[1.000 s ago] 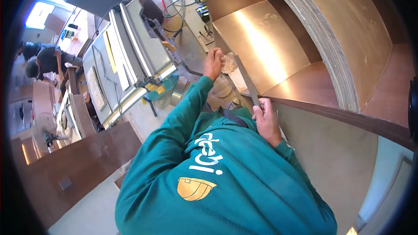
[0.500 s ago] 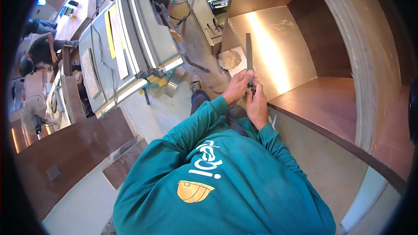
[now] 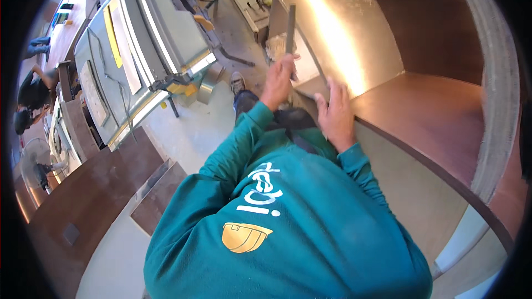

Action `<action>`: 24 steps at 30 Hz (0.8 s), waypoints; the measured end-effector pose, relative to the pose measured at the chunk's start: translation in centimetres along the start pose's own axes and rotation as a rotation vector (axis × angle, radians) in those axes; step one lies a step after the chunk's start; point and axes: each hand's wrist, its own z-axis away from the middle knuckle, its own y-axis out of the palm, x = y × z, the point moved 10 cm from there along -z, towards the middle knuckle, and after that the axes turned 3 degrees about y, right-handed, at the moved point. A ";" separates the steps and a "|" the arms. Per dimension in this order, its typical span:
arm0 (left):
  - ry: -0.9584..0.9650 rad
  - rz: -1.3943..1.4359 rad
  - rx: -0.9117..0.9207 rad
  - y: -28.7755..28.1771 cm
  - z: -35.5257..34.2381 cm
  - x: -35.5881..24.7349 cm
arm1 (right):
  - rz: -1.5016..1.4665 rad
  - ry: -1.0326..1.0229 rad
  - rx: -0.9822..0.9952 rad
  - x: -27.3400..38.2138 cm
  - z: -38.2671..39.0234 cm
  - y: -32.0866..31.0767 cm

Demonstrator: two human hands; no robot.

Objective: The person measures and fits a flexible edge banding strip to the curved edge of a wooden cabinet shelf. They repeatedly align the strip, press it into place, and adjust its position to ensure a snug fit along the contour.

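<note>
L hand [image 3: 279, 82] closed firmly round a dark flat tool [image 3: 291, 27], held nr its lower end; most of the tool's length stands up from the fist, approx. upright in view, just left of the open brown cabinet [image 3: 438, 105]. R hand [image 3: 336, 112] spread, appears empty, fingertips at the cabinet's near edge; contact can't be confirmed. Rec.: firm grip, wrist straight, tool tip kept off the shiny cabinet lining [image 3: 332, 39], R fingers clear of the tool's line. Surroundings, L to R: co-worker [image 3: 34, 89] in dark top, well apart; fan [image 3: 36, 160]; large brown panel [image 3: 83, 210], lower left; grey bench [image 3: 102, 50] w/ metal rails, carrying a yellow strip [image 3: 113, 33]. Obstructions, same order: shoe [image 3: 237, 81] on floor betw. bench and cabinet, footing to be watched; crumpled brown clump [image 3: 274, 47] behind the tool and white sheet [image 3: 308, 65] betw. the hands, either liable to foul a low sweep; thick grey edge [image 3: 504, 77], far right, may limit reach that side.
</note>
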 end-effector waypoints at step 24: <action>-0.161 -0.604 0.675 -5.2 0.2 1.3 | 0.075 1.007 -0.070 -13.9 37.7 7.0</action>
